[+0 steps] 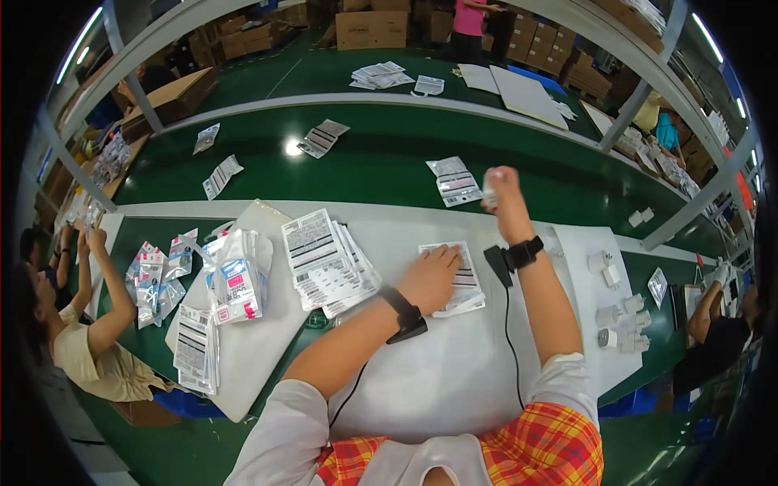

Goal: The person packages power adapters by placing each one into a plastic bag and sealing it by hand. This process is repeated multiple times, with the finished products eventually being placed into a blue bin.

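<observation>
My left hand (433,277) lies with fingers stretched over a small stack of printed silver-and-white pouches (463,298) on the white table sheet. My right hand (507,193) is raised further forward, near the green conveyor belt, its fingers closed around a small white plug adapter (489,188), mostly hidden by the hand. Just left of it, a flat printed pouch (455,181) rests on the belt. A larger fanned stack of pouches (314,255) sits left of my left hand. Several white plug adapters (624,320) stand at the right of the table.
Black wrist straps with cords (508,340) circle both wrists. A pile of filled pouches (237,279) lies at the left on a white board (243,377). More pouches (322,138) lie along the green belt (373,154). Co-workers (97,324) sit at both sides; a metal frame (389,99) spans ahead.
</observation>
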A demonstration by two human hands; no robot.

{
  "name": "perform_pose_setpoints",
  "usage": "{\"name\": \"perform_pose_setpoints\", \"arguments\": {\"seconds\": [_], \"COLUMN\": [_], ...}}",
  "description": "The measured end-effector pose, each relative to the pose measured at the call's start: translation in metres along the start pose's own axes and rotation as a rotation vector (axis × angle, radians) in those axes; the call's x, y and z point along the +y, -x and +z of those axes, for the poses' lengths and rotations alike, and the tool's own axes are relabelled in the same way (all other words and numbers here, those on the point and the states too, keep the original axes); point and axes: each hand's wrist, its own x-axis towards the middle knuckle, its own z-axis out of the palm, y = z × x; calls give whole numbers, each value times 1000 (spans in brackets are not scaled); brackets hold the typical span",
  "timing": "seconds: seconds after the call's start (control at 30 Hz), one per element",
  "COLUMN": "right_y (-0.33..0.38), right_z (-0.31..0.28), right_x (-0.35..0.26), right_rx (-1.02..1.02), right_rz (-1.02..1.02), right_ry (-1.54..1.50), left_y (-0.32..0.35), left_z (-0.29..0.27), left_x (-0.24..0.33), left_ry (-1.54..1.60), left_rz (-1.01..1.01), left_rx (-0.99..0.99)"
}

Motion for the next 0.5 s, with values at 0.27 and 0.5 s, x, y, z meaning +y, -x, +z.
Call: {"name": "perform_pose_setpoints", "arguments": {"seconds": [0.27,0.5], "right_y": [113,155], "right_z": [-6,-30], "right_x": [-4,5], "right_rx": [-318,-419], "right_rz": [-35,-385], "right_ry": [272,991], "left_y": [-31,-5], "left_z": [-44,-19], "left_x": [23,3], "left_ry": [292,339], "left_rz": [-321,-199], "left_rx": [-421,-213]}}
